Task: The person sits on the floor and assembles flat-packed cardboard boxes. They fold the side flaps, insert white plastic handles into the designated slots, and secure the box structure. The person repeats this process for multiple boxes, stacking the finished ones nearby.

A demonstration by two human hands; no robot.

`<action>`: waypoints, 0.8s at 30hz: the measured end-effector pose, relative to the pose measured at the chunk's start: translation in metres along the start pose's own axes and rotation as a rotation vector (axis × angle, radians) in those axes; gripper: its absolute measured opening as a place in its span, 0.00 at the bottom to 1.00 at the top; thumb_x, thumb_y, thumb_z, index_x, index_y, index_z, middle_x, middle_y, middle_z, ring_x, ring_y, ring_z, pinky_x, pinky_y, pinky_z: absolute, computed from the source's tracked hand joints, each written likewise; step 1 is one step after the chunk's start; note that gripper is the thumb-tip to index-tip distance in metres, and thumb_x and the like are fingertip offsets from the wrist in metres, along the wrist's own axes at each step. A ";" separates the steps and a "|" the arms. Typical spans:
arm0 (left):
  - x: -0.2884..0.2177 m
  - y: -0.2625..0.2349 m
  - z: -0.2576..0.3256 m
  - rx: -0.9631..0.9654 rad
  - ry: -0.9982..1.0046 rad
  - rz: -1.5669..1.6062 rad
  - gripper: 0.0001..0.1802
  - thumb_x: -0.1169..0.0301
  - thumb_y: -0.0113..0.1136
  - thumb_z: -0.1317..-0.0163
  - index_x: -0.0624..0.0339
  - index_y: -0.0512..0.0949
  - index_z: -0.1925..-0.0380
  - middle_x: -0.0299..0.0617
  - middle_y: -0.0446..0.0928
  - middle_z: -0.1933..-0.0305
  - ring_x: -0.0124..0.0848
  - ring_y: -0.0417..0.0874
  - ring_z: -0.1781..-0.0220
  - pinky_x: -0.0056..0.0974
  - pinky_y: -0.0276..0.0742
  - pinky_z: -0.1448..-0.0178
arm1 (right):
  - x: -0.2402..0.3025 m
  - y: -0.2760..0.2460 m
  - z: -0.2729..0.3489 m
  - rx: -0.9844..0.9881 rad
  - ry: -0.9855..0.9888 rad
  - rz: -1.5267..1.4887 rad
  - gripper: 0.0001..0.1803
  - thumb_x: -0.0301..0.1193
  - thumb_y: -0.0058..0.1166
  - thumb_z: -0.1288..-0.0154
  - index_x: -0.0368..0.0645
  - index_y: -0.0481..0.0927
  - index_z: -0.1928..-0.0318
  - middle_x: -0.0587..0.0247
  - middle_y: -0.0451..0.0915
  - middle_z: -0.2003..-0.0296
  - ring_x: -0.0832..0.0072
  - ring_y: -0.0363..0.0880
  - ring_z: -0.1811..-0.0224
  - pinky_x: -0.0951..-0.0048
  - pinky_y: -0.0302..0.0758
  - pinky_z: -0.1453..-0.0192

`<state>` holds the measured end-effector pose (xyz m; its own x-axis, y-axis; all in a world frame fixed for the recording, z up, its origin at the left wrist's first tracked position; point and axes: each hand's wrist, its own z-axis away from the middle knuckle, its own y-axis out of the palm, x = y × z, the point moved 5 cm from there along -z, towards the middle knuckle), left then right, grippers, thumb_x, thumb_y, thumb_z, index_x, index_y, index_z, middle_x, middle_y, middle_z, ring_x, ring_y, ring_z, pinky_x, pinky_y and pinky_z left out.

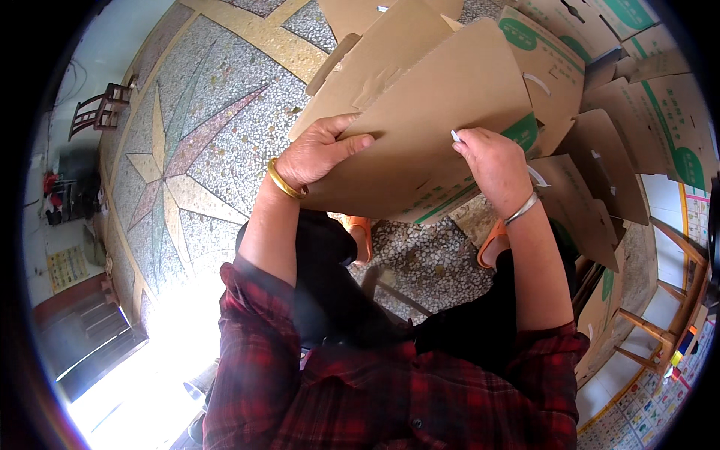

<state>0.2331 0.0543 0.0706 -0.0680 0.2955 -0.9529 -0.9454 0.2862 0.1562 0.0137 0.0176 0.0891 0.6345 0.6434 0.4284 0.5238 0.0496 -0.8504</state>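
A flat brown cardboard sheet (442, 90) with green printing leans tilted in front of my lap. My left hand (324, 150), wearing a gold bangle, is closed on its left edge, thumb on the front face and fingers partly hidden behind. My right hand (493, 166), with a silver bangle, pinches a small white strip (454, 136) against the sheet's face; most of the strip is hidden by the fingers. Behind this sheet stands another cardboard piece (382, 52). To its right, a cardboard piece with a white strap handle (537, 84) stands close by.
Several more cardboard pieces (667, 127) are stacked along the right. A wooden chair frame (667, 315) stands at the far right, and a dark wooden chair (101, 109) at the far left. Patterned stone floor (225, 82) spreads to the left. Orange slippers (361, 238) show below the sheet.
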 end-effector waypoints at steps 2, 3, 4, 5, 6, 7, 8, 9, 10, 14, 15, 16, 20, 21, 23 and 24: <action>-0.002 0.002 0.002 0.015 0.009 -0.014 0.16 0.73 0.52 0.38 0.68 0.71 0.50 0.39 0.77 0.56 0.24 0.76 0.56 0.28 0.72 0.51 | 0.001 0.002 0.000 0.013 -0.004 0.018 0.07 0.30 0.53 0.46 0.41 0.71 0.74 0.60 0.74 0.76 0.62 0.74 0.71 0.63 0.70 0.70; -0.002 0.003 0.003 0.024 0.007 -0.021 0.16 0.74 0.52 0.38 0.67 0.71 0.50 0.39 0.77 0.56 0.24 0.76 0.56 0.28 0.72 0.51 | 0.001 0.003 0.000 0.011 -0.003 0.021 0.06 0.30 0.52 0.46 0.41 0.71 0.74 0.60 0.75 0.76 0.62 0.75 0.71 0.63 0.70 0.69; -0.001 0.003 0.004 0.034 0.004 -0.028 0.16 0.74 0.51 0.38 0.67 0.70 0.50 0.39 0.77 0.56 0.23 0.76 0.55 0.28 0.72 0.51 | 0.001 0.004 0.000 0.009 -0.002 0.023 0.06 0.30 0.52 0.46 0.41 0.72 0.73 0.60 0.75 0.76 0.62 0.75 0.71 0.63 0.70 0.69; -0.002 0.005 0.005 0.030 -0.008 -0.012 0.16 0.74 0.51 0.38 0.68 0.70 0.50 0.39 0.77 0.56 0.23 0.75 0.55 0.28 0.72 0.50 | 0.001 0.004 0.000 0.004 -0.003 0.025 0.06 0.30 0.52 0.46 0.41 0.72 0.73 0.59 0.75 0.76 0.62 0.75 0.70 0.63 0.71 0.69; -0.003 0.009 0.007 0.026 -0.020 0.003 0.17 0.74 0.51 0.38 0.68 0.70 0.49 0.39 0.77 0.55 0.23 0.75 0.55 0.29 0.72 0.50 | 0.000 0.006 0.001 0.027 0.013 0.044 0.06 0.30 0.52 0.45 0.42 0.72 0.73 0.59 0.75 0.76 0.62 0.75 0.71 0.63 0.71 0.69; -0.004 0.013 0.008 0.022 -0.033 0.019 0.17 0.75 0.51 0.38 0.68 0.70 0.49 0.40 0.77 0.55 0.23 0.75 0.54 0.29 0.71 0.50 | 0.000 0.008 0.002 0.050 0.029 0.063 0.06 0.31 0.52 0.45 0.42 0.73 0.73 0.58 0.76 0.76 0.61 0.76 0.71 0.63 0.71 0.69; -0.005 0.019 0.009 0.033 -0.018 -0.022 0.17 0.74 0.51 0.38 0.68 0.71 0.50 0.39 0.76 0.55 0.23 0.74 0.54 0.29 0.70 0.49 | -0.002 0.011 0.005 0.073 0.048 0.087 0.06 0.31 0.52 0.45 0.42 0.73 0.72 0.57 0.76 0.76 0.60 0.76 0.71 0.63 0.72 0.69; -0.007 0.025 0.009 0.045 -0.004 -0.064 0.16 0.74 0.52 0.38 0.67 0.71 0.50 0.38 0.76 0.54 0.23 0.73 0.53 0.29 0.69 0.48 | -0.003 0.015 0.008 0.073 0.086 0.110 0.07 0.32 0.52 0.45 0.42 0.73 0.72 0.57 0.76 0.76 0.60 0.76 0.71 0.63 0.72 0.68; -0.008 0.030 0.008 0.056 0.010 -0.106 0.16 0.74 0.53 0.39 0.67 0.72 0.50 0.38 0.76 0.54 0.23 0.72 0.52 0.29 0.68 0.47 | -0.003 0.021 0.011 0.072 0.125 0.132 0.07 0.33 0.52 0.44 0.42 0.74 0.72 0.56 0.77 0.76 0.59 0.76 0.71 0.63 0.72 0.68; 0.002 0.040 0.005 0.074 0.002 -0.204 0.18 0.73 0.49 0.39 0.61 0.70 0.48 0.43 0.77 0.55 0.28 0.76 0.55 0.32 0.71 0.50 | -0.016 0.032 0.013 0.111 0.263 0.156 0.11 0.36 0.53 0.44 0.41 0.74 0.74 0.52 0.77 0.76 0.56 0.77 0.71 0.60 0.72 0.67; 0.003 0.041 0.003 0.060 0.039 -0.328 0.18 0.74 0.49 0.39 0.63 0.70 0.48 0.42 0.77 0.55 0.27 0.75 0.54 0.32 0.70 0.49 | -0.022 0.038 0.015 0.143 0.278 0.139 0.11 0.36 0.53 0.44 0.41 0.75 0.73 0.52 0.77 0.76 0.56 0.76 0.72 0.61 0.72 0.68; 0.004 0.042 0.002 0.047 0.077 -0.452 0.18 0.74 0.50 0.39 0.64 0.70 0.48 0.42 0.77 0.55 0.26 0.74 0.53 0.31 0.69 0.48 | -0.030 0.044 0.018 0.174 0.293 0.123 0.11 0.36 0.54 0.44 0.41 0.75 0.71 0.52 0.77 0.76 0.57 0.76 0.73 0.62 0.72 0.69; 0.012 0.052 -0.004 0.012 0.111 -0.754 0.19 0.71 0.50 0.40 0.59 0.70 0.48 0.51 0.76 0.56 0.39 0.77 0.54 0.35 0.70 0.49 | -0.052 0.063 0.042 0.231 0.378 -0.263 0.12 0.35 0.53 0.45 0.39 0.74 0.75 0.49 0.75 0.78 0.52 0.76 0.72 0.56 0.71 0.67; 0.014 0.054 -0.005 0.009 0.104 -0.758 0.19 0.70 0.50 0.41 0.56 0.71 0.48 0.52 0.76 0.58 0.43 0.77 0.56 0.37 0.71 0.50 | -0.058 0.066 0.051 0.258 0.377 -0.232 0.11 0.35 0.52 0.44 0.39 0.75 0.74 0.49 0.76 0.78 0.52 0.76 0.72 0.56 0.71 0.67; 0.019 0.062 -0.003 0.001 0.138 -0.852 0.20 0.69 0.50 0.41 0.54 0.71 0.48 0.52 0.76 0.62 0.45 0.77 0.59 0.40 0.71 0.53 | -0.065 0.068 0.064 0.310 0.378 -0.172 0.09 0.33 0.50 0.43 0.39 0.75 0.71 0.49 0.76 0.78 0.52 0.76 0.73 0.56 0.72 0.67; 0.023 0.067 -0.002 -0.002 0.154 -0.899 0.20 0.68 0.50 0.41 0.53 0.71 0.47 0.52 0.76 0.64 0.46 0.77 0.61 0.41 0.72 0.54 | -0.065 0.069 0.069 0.323 0.358 -0.053 0.09 0.33 0.49 0.43 0.39 0.75 0.70 0.50 0.76 0.78 0.53 0.76 0.73 0.56 0.72 0.68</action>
<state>0.1674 0.0781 0.0584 0.6535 -0.1629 -0.7392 -0.6629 0.3483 -0.6628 -0.0306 0.0321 -0.0182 0.7969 0.3330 0.5041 0.3937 0.3466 -0.8514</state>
